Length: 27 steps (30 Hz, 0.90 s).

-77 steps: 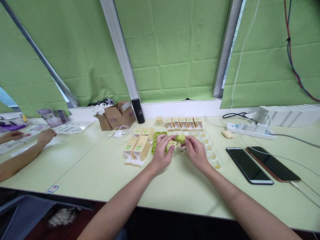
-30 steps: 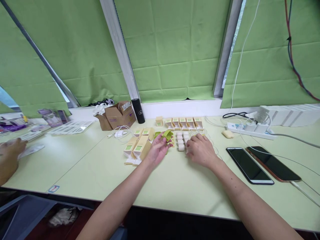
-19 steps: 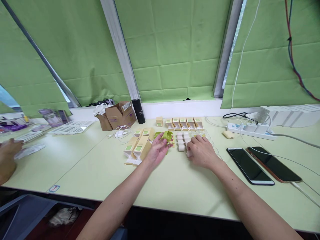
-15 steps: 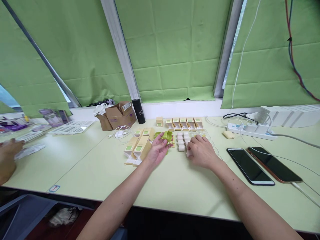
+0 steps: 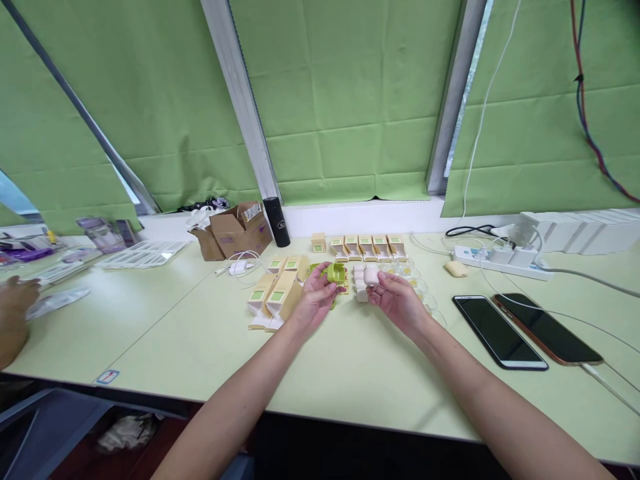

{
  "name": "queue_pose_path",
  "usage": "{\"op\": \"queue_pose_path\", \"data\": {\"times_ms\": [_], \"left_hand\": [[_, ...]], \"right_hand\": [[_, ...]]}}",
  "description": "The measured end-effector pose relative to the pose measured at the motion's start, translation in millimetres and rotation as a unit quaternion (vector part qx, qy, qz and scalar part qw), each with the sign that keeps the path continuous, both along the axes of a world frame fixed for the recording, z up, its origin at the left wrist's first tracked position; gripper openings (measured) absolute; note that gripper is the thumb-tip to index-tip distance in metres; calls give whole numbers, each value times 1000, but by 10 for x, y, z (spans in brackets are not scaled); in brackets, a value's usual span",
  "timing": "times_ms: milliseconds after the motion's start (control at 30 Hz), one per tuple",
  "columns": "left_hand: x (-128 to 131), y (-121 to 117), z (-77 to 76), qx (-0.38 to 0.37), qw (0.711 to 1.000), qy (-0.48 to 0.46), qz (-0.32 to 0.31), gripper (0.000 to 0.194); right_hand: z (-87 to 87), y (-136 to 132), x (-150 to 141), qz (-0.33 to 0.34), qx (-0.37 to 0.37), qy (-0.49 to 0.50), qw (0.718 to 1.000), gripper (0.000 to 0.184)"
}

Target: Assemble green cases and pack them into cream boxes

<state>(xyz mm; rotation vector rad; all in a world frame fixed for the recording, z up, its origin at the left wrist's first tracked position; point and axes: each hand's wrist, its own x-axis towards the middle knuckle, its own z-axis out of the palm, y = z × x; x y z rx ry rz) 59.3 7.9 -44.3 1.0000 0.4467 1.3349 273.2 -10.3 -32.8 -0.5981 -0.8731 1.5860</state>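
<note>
My left hand (image 5: 311,298) is closed round a small bright green cover with a hollow shape (image 5: 337,273). Between the fingertips of my right hand (image 5: 404,305) is a small white rounded case (image 5: 371,276), raised above the table just right of the cover and apart from it. Rows of similar white cases (image 5: 361,294) lie behind and below it, partly hidden. More green pieces lie under my left hand, mostly covered by it. Beyond my right hand are several clear round pieces with yellow spots (image 5: 406,271). Small cream cartons with green windows (image 5: 284,293) stand left of my left hand.
More cartons (image 5: 367,247) line the back, beside a brown cardboard box (image 5: 240,232) and a black bottle (image 5: 277,223). Two phones (image 5: 500,332) and a power strip (image 5: 505,260) with cables occupy the right. Another person's hand (image 5: 17,310) is at far left.
My right hand has lifted a white case from the rows and turned, bringing it up towards the green cover. My left hand still holds the cover, slightly turned.
</note>
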Motion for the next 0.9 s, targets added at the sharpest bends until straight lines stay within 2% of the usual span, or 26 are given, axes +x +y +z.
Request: {"op": "queue_pose_path", "data": {"times_ms": [200, 367, 600, 833, 900], "left_hand": [[11, -16, 25, 14, 1000, 25, -3, 68], [16, -24, 22, 17, 999, 41, 1, 68], [37, -32, 36, 21, 998, 58, 13, 68], [48, 5, -11, 13, 996, 80, 26, 70], [47, 16, -24, 11, 996, 85, 35, 69]], "right_hand": [[4, -49, -35, 46, 13, 22, 999, 36], [8, -65, -55, 48, 29, 7, 998, 46], [24, -78, -84, 2, 32, -3, 999, 52], [-100, 35, -47, -90, 4, -123, 988, 47], [-114, 59, -29, -98, 0, -128, 987, 47]]}}
